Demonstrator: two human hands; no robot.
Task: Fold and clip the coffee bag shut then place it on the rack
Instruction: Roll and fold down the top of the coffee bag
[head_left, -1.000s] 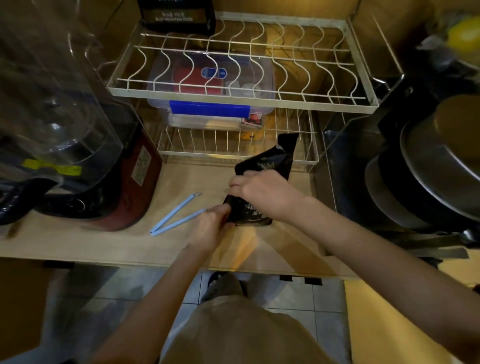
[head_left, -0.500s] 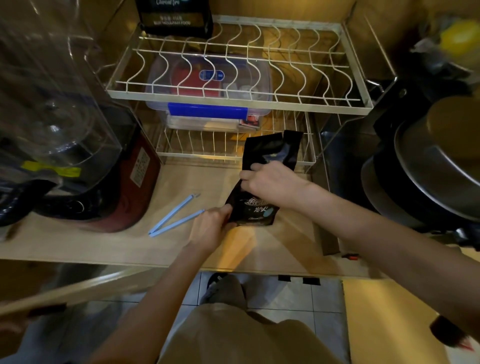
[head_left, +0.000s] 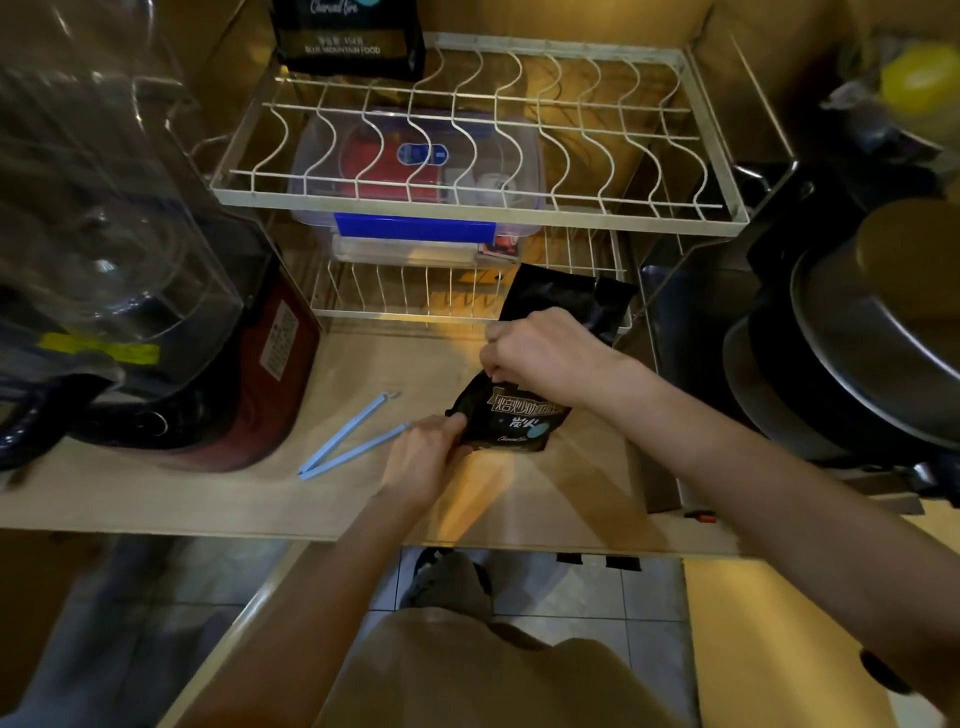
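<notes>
A black coffee bag (head_left: 519, 421) with pale lettering lies on the wooden counter (head_left: 208, 493), its open top end (head_left: 561, 296) lifted toward the rack. My left hand (head_left: 423, 457) pinches the bag's lower left corner. My right hand (head_left: 540, 353) grips the bag across its middle, hiding that part. A light blue bag clip (head_left: 353, 436) lies open in a V on the counter, just left of my left hand. The white wire rack (head_left: 467, 208) stands behind, its top shelf mostly bare.
A second black coffee bag (head_left: 353, 36) stands at the rack's back left corner. A clear box with a blue latch (head_left: 415, 223) sits on the lower shelf. A blender with a dark red base (head_left: 223, 395) stands at left. Stacked pans (head_left: 852, 353) crowd the right.
The bag's top end has been straightened out and raised toward the rack. My right hand slid up along the bag, showing more of its printed front. My left hand stayed at the corner.
</notes>
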